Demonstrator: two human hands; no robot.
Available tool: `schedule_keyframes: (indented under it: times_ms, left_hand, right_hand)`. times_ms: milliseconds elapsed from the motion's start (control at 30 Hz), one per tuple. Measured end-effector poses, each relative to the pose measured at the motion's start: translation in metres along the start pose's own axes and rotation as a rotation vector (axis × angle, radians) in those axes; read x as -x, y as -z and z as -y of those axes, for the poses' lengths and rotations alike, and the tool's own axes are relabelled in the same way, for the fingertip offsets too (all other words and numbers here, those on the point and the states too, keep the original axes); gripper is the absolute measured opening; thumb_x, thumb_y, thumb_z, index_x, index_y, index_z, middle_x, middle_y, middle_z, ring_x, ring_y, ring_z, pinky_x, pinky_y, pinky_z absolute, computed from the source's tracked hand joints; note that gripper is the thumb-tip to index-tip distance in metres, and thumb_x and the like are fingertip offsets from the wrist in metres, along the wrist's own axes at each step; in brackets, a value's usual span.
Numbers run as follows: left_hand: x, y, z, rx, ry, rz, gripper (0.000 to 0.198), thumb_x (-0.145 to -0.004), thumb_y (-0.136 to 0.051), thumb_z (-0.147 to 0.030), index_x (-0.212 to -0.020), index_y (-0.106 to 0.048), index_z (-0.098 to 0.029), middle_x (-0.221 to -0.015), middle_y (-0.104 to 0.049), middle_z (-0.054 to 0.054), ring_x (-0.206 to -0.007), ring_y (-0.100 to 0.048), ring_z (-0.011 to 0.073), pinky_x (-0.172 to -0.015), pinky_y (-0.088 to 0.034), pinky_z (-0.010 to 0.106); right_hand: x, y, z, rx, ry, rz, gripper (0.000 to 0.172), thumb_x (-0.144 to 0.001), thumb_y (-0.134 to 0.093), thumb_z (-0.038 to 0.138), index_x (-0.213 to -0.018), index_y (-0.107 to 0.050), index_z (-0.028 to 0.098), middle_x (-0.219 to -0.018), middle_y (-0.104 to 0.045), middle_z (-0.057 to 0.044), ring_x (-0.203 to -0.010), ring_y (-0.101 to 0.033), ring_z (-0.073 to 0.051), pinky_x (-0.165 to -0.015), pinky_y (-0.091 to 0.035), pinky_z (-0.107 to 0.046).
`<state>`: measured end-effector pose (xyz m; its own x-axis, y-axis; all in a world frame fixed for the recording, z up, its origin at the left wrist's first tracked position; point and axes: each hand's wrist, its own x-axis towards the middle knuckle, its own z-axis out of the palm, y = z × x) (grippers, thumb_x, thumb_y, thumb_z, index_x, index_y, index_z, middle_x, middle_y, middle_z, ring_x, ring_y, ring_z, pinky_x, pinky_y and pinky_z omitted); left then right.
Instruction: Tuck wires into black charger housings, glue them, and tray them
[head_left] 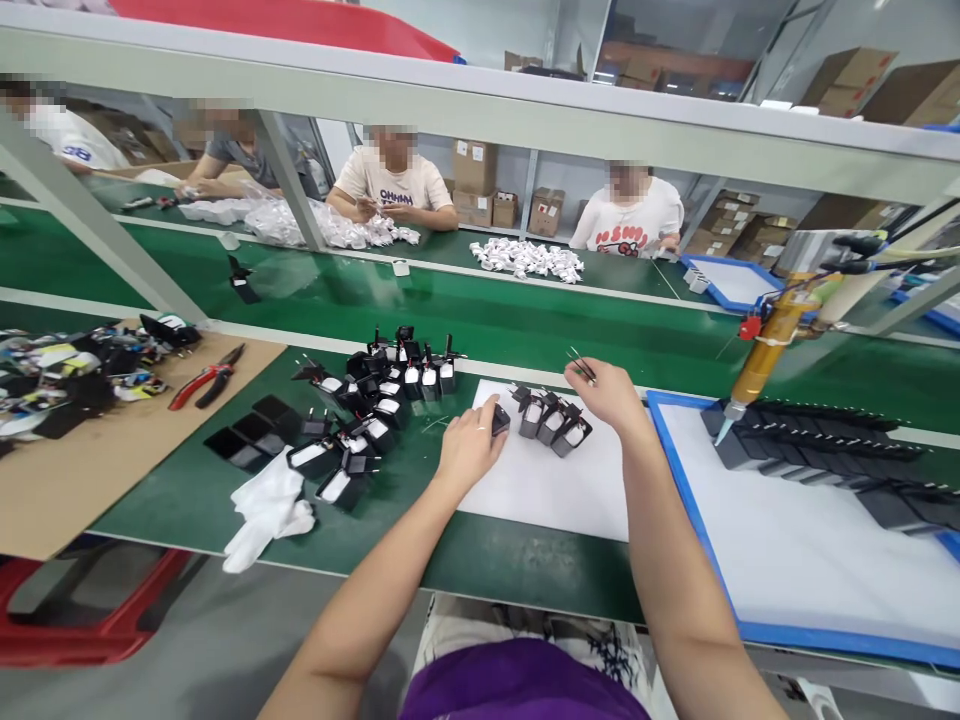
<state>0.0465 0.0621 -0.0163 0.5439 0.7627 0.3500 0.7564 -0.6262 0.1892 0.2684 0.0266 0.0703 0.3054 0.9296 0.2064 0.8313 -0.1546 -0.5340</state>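
My left hand (pixel 469 445) is closed around a small black plug adapter (pixel 500 420) at the left side of a white sheet (pixel 540 495). My fingers cover part of it. In my right hand (pixel 607 393), just beyond the sheet's far right part, is a pair of thin tweezers (pixel 582 366), tips pointing up and left. Between the hands stand several black adapters (pixel 553 423) with white inside and their tops open. To the left, more open black adapters (pixel 375 425) with pins and red wires crowd the green bench.
A dispenser nozzle (pixel 724 430) hangs over a blue-rimmed tray (pixel 847 640) with rows of black adapters at right. A white glove (pixel 270 505), red-handled pliers (pixel 206 380) and a cardboard sheet (pixel 67 490) lie left. Several co-workers sit across the green conveyor (pixel 495 315).
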Motion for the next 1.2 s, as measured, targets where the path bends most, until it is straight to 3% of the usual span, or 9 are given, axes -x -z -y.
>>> schedule_keyframes:
  times_ms: [67,167,267,400,567,733,833,967,1200]
  left_hand:
    - [-0.001,-0.001,0.002,-0.002,0.022,-0.002,0.058,-0.088,-0.055,-0.034,-0.138,-0.036,-0.011,-0.102,-0.066,0.015,-0.097,-0.062,0.0302,-0.083,-0.048,0.042]
    - [0.001,0.004,-0.004,0.027,0.0,-0.158,0.068,-0.083,-0.061,-0.044,-0.138,-0.037,-0.012,-0.125,-0.055,0.021,-0.117,-0.05,0.0357,-0.095,-0.042,0.049]
    - [0.004,0.011,-0.026,0.04,-0.143,-0.268,0.052,-0.082,-0.062,-0.049,-0.124,-0.054,-0.018,-0.141,-0.041,0.02,-0.131,-0.035,0.0387,-0.104,-0.032,0.054]
    - [0.0,0.007,-0.063,-0.023,-0.327,-0.179,0.042,-0.079,-0.067,-0.049,-0.107,-0.064,-0.018,-0.144,-0.041,0.019,-0.13,-0.038,0.0389,-0.104,-0.032,0.053]
    - [-0.017,-0.016,-0.09,-0.101,-0.319,-0.132,0.039,-0.077,-0.071,-0.04,-0.105,-0.064,-0.013,-0.142,-0.044,0.02,-0.126,-0.044,0.038,-0.101,-0.037,0.049]
    - [-0.02,-0.016,-0.091,0.051,-0.243,-0.094,0.033,-0.074,-0.075,-0.028,-0.102,-0.062,-0.014,-0.131,-0.053,0.018,-0.12,-0.046,0.0375,-0.093,-0.041,0.05]
    - [-0.012,-0.005,-0.081,0.279,-0.261,-0.005,0.035,-0.073,-0.076,-0.026,-0.101,-0.059,-0.016,-0.119,-0.057,0.014,-0.114,-0.049,0.033,-0.091,-0.043,0.048]
    - [-0.001,0.006,-0.058,0.691,-0.271,0.27,0.034,-0.074,-0.075,-0.027,-0.101,-0.056,-0.018,-0.113,-0.057,0.009,-0.096,-0.058,0.0201,-0.085,-0.049,0.036]
    - [0.002,-0.002,-0.035,0.883,-0.205,0.589,0.051,-0.071,-0.076,-0.032,-0.113,-0.05,-0.02,-0.118,-0.062,0.009,-0.096,-0.062,0.0188,-0.084,-0.048,0.033]
  right_hand:
    - [0.02,-0.001,-0.018,-0.066,-0.057,-0.085,0.028,-0.086,-0.049,0.035,-0.096,-0.068,0.017,-0.081,-0.069,-0.007,-0.072,-0.06,-0.02,-0.071,-0.043,-0.03]
    - [0.046,-0.006,-0.042,-0.236,-0.06,-0.176,0.037,-0.088,-0.046,0.043,-0.099,-0.069,0.016,-0.086,-0.067,-0.009,-0.077,-0.06,-0.021,-0.073,-0.045,-0.033]
    - [0.064,-0.012,-0.062,-0.488,-0.078,-0.173,0.045,-0.087,-0.046,0.05,-0.108,-0.067,0.016,-0.086,-0.065,-0.007,-0.066,-0.057,-0.017,-0.065,-0.047,-0.031]
    - [0.078,-0.026,-0.081,-0.667,-0.163,-0.129,0.051,-0.083,-0.05,0.054,-0.112,-0.066,0.015,-0.086,-0.064,-0.006,-0.057,-0.053,-0.012,-0.059,-0.048,-0.029]
    - [0.082,-0.042,-0.09,-0.743,-0.218,-0.045,0.054,-0.084,-0.048,0.057,-0.117,-0.064,0.017,-0.096,-0.064,-0.008,-0.058,-0.055,-0.012,-0.056,-0.05,-0.029]
    - [0.085,-0.037,-0.089,-0.607,-0.106,-0.236,0.043,-0.083,-0.054,0.055,-0.098,-0.073,0.019,-0.081,-0.057,-0.004,-0.065,-0.054,-0.014,-0.06,-0.048,-0.028]
    - [0.09,-0.03,-0.085,-0.718,-0.091,-0.326,0.035,-0.082,-0.06,0.051,-0.08,-0.069,0.018,-0.064,-0.053,0.001,-0.054,-0.048,-0.011,-0.051,-0.042,-0.025]
    - [0.104,-0.023,-0.071,-0.955,-0.018,-0.278,0.026,-0.081,-0.065,0.043,-0.074,-0.059,0.019,-0.049,-0.05,0.006,-0.04,-0.046,-0.009,-0.043,-0.037,-0.023]
    - [0.131,-0.02,-0.057,-0.692,0.268,-0.025,0.011,-0.084,-0.066,0.028,-0.091,-0.069,0.02,-0.074,-0.068,-0.002,-0.055,-0.061,-0.012,-0.057,-0.051,-0.026]
